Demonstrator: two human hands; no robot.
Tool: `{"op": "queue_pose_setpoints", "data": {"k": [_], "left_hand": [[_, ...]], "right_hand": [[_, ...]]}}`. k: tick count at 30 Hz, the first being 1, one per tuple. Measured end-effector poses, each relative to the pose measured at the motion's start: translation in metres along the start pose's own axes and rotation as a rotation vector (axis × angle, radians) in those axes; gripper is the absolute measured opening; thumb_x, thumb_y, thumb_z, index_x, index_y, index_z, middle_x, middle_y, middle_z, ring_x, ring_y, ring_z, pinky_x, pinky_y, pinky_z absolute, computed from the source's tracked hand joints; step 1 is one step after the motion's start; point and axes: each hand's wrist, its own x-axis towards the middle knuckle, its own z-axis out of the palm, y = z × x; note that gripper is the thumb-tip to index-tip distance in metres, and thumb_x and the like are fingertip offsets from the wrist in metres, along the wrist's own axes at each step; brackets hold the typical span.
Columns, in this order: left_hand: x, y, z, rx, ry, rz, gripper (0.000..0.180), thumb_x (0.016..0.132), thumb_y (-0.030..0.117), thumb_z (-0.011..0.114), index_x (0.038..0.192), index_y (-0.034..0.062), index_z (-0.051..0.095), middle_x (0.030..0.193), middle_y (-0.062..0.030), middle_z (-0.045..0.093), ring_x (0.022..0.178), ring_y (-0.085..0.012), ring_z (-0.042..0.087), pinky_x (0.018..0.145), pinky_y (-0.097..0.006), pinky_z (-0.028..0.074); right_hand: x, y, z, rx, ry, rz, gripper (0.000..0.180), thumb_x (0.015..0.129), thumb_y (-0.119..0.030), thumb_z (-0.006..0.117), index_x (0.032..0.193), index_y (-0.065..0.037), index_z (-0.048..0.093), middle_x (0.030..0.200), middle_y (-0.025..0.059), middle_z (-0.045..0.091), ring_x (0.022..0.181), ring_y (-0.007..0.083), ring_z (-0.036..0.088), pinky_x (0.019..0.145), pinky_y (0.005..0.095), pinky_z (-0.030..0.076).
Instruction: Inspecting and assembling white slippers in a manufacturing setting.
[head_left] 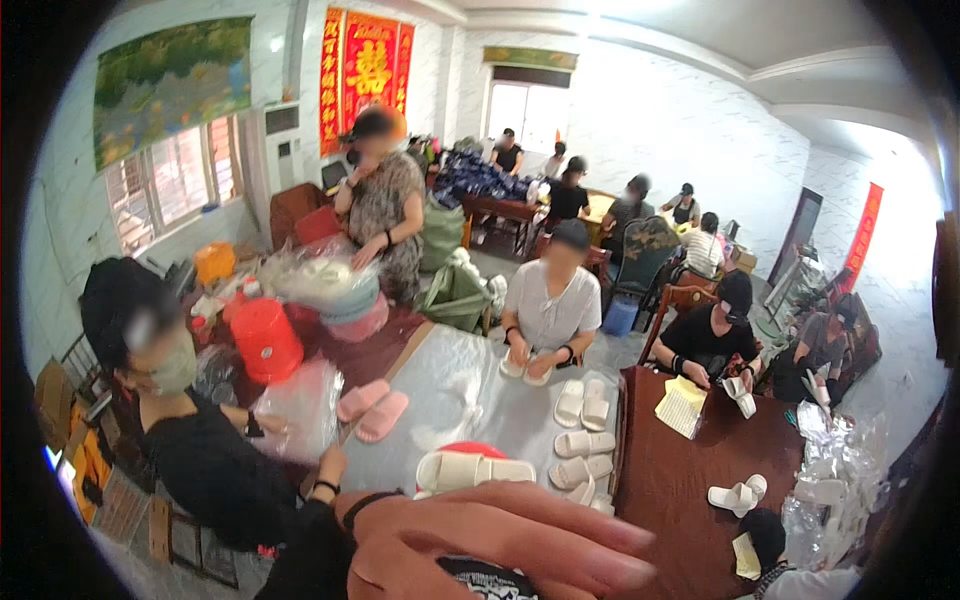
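Observation:
My left hand [480, 530] reaches in from the lower left, very close to the camera, with a dark band at the wrist. Its fingers stretch out to the right, slightly blurred, and nothing shows in them. Just beyond it, a cream slipper [470, 472] lies over a red round object [465, 450], partly covered by the hand. More cream slippers [583, 443] sit in a group to the right. A pair of pink slippers [373, 410] rests farther left on the plastic-covered table [425, 375]. My right hand is out of view.
A co-worker at left handles clear plastic bags [300, 405] beside a red bucket [266, 340]. Across the table another person holds cream slippers [525, 370]. A brown-covered table [660, 480] at right carries slippers and yellow paper [680, 407]. More people work behind.

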Motion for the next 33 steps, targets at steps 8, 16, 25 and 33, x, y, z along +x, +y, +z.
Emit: {"op": "queue_pose_setpoints", "data": {"k": [8, 16, 25, 33], "left_hand": [[0.011, -0.022, 0.021, -0.247, -0.066, 0.176, 0.059, 0.11, 0.049, 0.032, 0.125, 0.0043, 0.067, 0.113, -0.034, 0.066, 0.106, -0.0451, 0.065, 0.085, -0.045, 0.061], [-0.012, -0.044, 0.041, -0.415, -0.051, 0.396, 0.054, 0.108, 0.049, 0.042, 0.127, 0.0058, 0.069, 0.119, -0.0354, 0.065, 0.114, -0.0508, 0.06, 0.099, -0.05, 0.053], [0.004, -0.006, 0.005, -0.269, -0.223, 0.303, 0.05, 0.109, 0.045, 0.043, 0.113, 0.0079, 0.076, 0.113, -0.0263, 0.069, 0.113, -0.0374, 0.062, 0.092, -0.038, 0.055], [-0.019, -0.036, 0.038, -0.475, 0.221, 0.151, 0.041, 0.106, 0.043, 0.052, 0.112, 0.0121, 0.077, 0.103, -0.0193, 0.069, 0.108, -0.0346, 0.062, 0.091, -0.03, 0.056]], "right_hand": [[-0.001, 0.013, 0.014, 0.108, 0.028, 0.035, 0.016, 0.071, -0.005, 0.073, 0.085, -0.006, 0.065, 0.085, 0.0077, 0.069, 0.086, 0.0322, 0.059, 0.08, 0.0434, 0.049], [-0.003, 0.009, 0.009, 0.033, 0.005, 0.032, 0.018, 0.071, -0.004, 0.075, 0.086, -0.006, 0.065, 0.089, 0.0084, 0.068, 0.091, 0.033, 0.059, 0.083, 0.0435, 0.049], [0.001, 0.0, 0.005, 0.012, 0.016, 0.043, 0.018, 0.071, -0.002, 0.073, 0.085, -0.004, 0.064, 0.09, 0.0087, 0.068, 0.091, 0.0321, 0.059, 0.082, 0.0423, 0.049], [0.001, 0.002, 0.008, 0.049, -0.005, 0.074, 0.017, 0.071, -0.001, 0.071, 0.086, -0.005, 0.064, 0.09, 0.0087, 0.068, 0.09, 0.0337, 0.058, 0.081, 0.0431, 0.049]]}}
